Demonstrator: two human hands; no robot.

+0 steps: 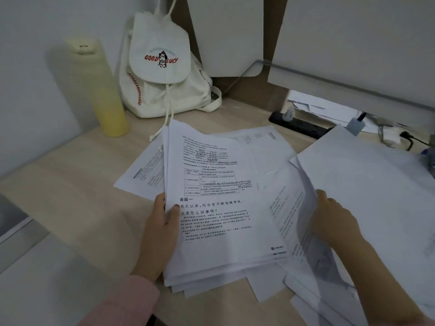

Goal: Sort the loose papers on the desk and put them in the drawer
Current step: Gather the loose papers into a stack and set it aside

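Note:
A thick stack of printed papers [219, 208] lies tilted on the light wooden desk [77, 184]. My left hand [160, 229] grips the stack's left edge, thumb on top of the front sheet. My right hand [334, 222] holds a lifted sheet [308, 191] by its edge at the right of the stack. More loose sheets [367, 184] spread to the right, and one sheet [141, 172] pokes out under the stack on the left. No drawer is in view.
A white canvas backpack [162, 74] leans against the back wall, with a yellow bottle [103, 90] to its left. A black power strip [299, 125] with cables lies at the back right, under a white shelf [353, 55].

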